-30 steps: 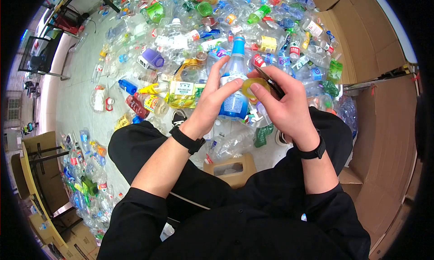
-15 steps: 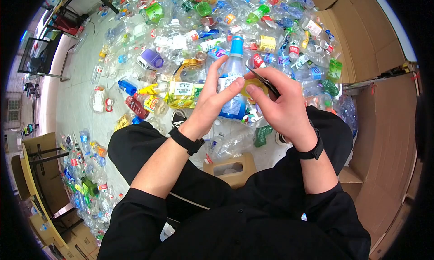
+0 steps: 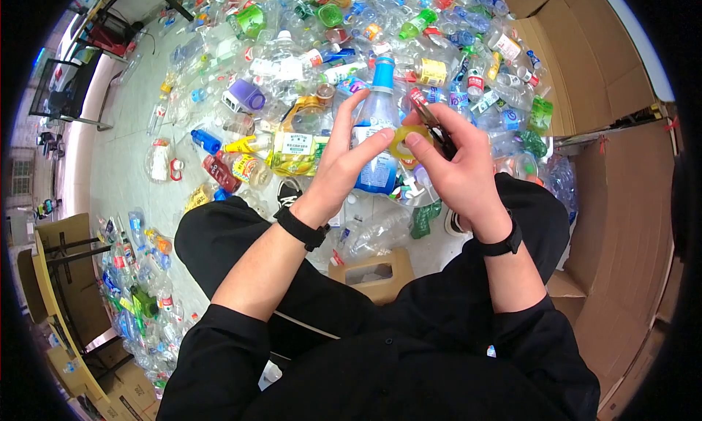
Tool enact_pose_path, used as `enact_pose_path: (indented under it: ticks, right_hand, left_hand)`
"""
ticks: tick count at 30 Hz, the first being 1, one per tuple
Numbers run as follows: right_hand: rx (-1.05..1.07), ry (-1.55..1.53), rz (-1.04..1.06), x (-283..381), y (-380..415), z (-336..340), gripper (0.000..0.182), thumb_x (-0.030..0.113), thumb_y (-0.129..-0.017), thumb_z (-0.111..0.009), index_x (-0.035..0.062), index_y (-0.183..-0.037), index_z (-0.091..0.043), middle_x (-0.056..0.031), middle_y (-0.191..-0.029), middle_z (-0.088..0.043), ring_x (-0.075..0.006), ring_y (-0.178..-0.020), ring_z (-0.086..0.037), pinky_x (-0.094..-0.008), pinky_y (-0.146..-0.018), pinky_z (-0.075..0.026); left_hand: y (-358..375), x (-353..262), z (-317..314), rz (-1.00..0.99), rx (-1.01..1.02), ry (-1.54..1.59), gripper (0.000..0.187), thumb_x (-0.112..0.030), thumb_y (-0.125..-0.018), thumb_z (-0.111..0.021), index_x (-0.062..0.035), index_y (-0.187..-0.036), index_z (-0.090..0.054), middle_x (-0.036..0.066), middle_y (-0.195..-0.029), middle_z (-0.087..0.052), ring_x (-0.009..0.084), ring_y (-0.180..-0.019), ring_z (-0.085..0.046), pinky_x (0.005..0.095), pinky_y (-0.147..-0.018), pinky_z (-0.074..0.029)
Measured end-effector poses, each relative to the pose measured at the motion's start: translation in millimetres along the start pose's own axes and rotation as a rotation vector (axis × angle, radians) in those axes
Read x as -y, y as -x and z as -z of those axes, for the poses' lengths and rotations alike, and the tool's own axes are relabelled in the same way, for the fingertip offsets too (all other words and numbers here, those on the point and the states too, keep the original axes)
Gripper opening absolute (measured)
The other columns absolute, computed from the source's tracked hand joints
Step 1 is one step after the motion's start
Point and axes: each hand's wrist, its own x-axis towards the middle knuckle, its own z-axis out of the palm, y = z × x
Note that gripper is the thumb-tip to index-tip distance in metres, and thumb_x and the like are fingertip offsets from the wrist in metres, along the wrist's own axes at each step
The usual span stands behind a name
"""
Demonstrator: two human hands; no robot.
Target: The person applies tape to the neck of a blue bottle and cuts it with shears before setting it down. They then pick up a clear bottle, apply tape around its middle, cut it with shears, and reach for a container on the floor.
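Note:
My left hand is closed around a clear plastic bottle, with a blue cap and a blue-and-white label. The bottle stands roughly upright, cap away from me, its thumb side pressed by my left thumb. In my right hand, a dark, pointed tool that looks like scissors lies along the curled index finger. A translucent yellow ring, perhaps a roll of tape, shows at the right thumb tip, against the bottle's right side. My right fingers partly hide the tool.
Many plastic bottles cover the floor ahead. Another bottle heap lies at the left. Cardboard panels stand along the right. A beige jug-like container with a handle is between my legs, near a clear crumpled bottle.
My right hand has turned slightly, and the dark tool now points more upward and sits further right. The yellow ring shows more fully beside the bottle. My left hand and the bottle stay nearly still.

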Motion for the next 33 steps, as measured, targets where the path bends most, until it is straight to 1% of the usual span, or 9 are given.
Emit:
enact_pose_path:
  ticks: [7, 17, 20, 22, 23, 24, 27, 29, 33]
  right_hand:
    - [0.039, 0.071, 0.023, 4, 2, -4, 0.023, 0.008, -0.092, -0.073, -0.0025, -0.111, -0.067, -0.0076, -0.097, -0.073, -0.008, -0.084, -0.064, -0.0252, -0.071, -0.05]
    - [-0.01, -0.148, -0.103, -1, 0, -3, 0.027, 0.011, -0.091, -0.077, -0.0009, -0.113, -0.068, -0.0039, -0.093, -0.072, -0.0064, -0.078, -0.063, -0.0248, -0.069, -0.049]
    - [0.022, -0.43, -0.342, 5, -2, 15, 0.031, 0.014, -0.096, -0.072, 0.0011, -0.124, -0.065, -0.0016, -0.095, -0.071, -0.0019, -0.063, -0.051, -0.0239, -0.062, -0.044]
    - [0.176, -1.118, -0.311, 5, -1, 24, 0.035, 0.017, -0.104, -0.06, 0.0016, -0.135, -0.059, -0.0012, -0.099, -0.07, -0.0013, -0.054, -0.037, -0.0241, -0.059, -0.039]
    - [0.123, -1.315, -0.353, 10, 3, 26, 0.038, 0.019, -0.108, -0.05, 0.002, -0.143, -0.053, -0.0023, -0.105, -0.07, -0.0046, -0.051, -0.032, -0.0274, -0.065, -0.041]
    - [0.214, -1.445, -0.327, 20, 6, 30, 0.044, 0.024, -0.109, -0.049, 0.0054, -0.148, -0.046, 0.0027, -0.096, -0.054, -0.0062, -0.055, -0.035, -0.0291, -0.069, -0.039]
    - [0.425, -1.765, -0.121, 45, 18, 35, 0.051, 0.019, -0.108, -0.053, 0.0114, -0.154, -0.034, 0.0004, -0.089, -0.048, -0.009, -0.055, -0.035, -0.0387, -0.082, -0.043]
    - [0.385, -1.844, -0.149, 77, 28, 36, 0.05, 0.01, -0.105, -0.057, 0.0112, -0.148, -0.032, -0.0026, -0.09, -0.057, -0.0116, -0.044, -0.038, -0.0349, -0.058, -0.05]
    - [0.506, -1.986, -0.192, 114, 32, 53, 0.052, 0.011, -0.107, -0.051, 0.0136, -0.151, -0.025, -0.0055, -0.085, -0.057, -0.0151, -0.043, -0.038, -0.0363, -0.053, -0.056]
  left_hand:
    - [2, -3, 1, 0.005, -0.027, -0.104, 0.075, -0.03, -0.098, -0.065, -0.0077, -0.16, -0.03, 0.011, -0.129, -0.057, 0.0171, -0.117, -0.056, 0.0298, -0.101, -0.043]
    - [-3, 4, -2, 0.024, -0.043, 0.083, 0.069, -0.037, -0.104, -0.058, -0.0078, -0.16, -0.029, 0.014, -0.143, -0.052, 0.0212, -0.129, -0.055, 0.0344, -0.108, -0.044]
    - [-2, 1, -2, 0.021, -0.026, 0.094, 0.067, -0.036, -0.106, -0.056, -0.0086, -0.16, -0.027, 0.015, -0.143, -0.052, 0.0213, -0.129, -0.057, 0.0358, -0.107, -0.048]
    - [0, -4, -1, 0.062, -0.029, 0.156, 0.068, -0.036, -0.106, -0.056, -0.0092, -0.161, -0.026, 0.015, -0.14, -0.054, 0.0196, -0.125, -0.059, 0.0358, -0.104, -0.05]
    - [1, -5, -1, 0.083, -0.045, 0.16, 0.068, -0.034, -0.105, -0.057, -0.0109, -0.161, -0.026, 0.014, -0.136, -0.057, 0.0178, -0.119, -0.062, 0.0348, -0.099, -0.052]
    - [1, -6, 0, 0.074, -0.052, 0.164, 0.068, -0.034, -0.105, -0.057, -0.0109, -0.161, -0.026, 0.014, -0.136, -0.057, 0.0178, -0.119, -0.062, 0.0348, -0.099, -0.052]
    - [1, -5, -3, 0.059, -0.084, 0.145, 0.066, -0.03, -0.103, -0.058, -0.0135, -0.16, -0.03, 0.013, -0.128, -0.06, 0.0173, -0.107, -0.065, 0.0311, -0.088, -0.055]
    - [3, -4, -5, 0.075, -0.082, 0.18, 0.066, -0.03, -0.103, -0.059, -0.0134, -0.16, -0.031, 0.012, -0.123, -0.061, 0.0175, -0.105, -0.066, 0.0311, -0.087, -0.054]
    - [0, -2, -5, 0.08, -0.07, 0.189, 0.066, -0.032, -0.103, -0.059, -0.0137, -0.16, -0.031, 0.01, -0.112, -0.063, 0.0176, -0.1, -0.067, 0.0305, -0.087, -0.054]
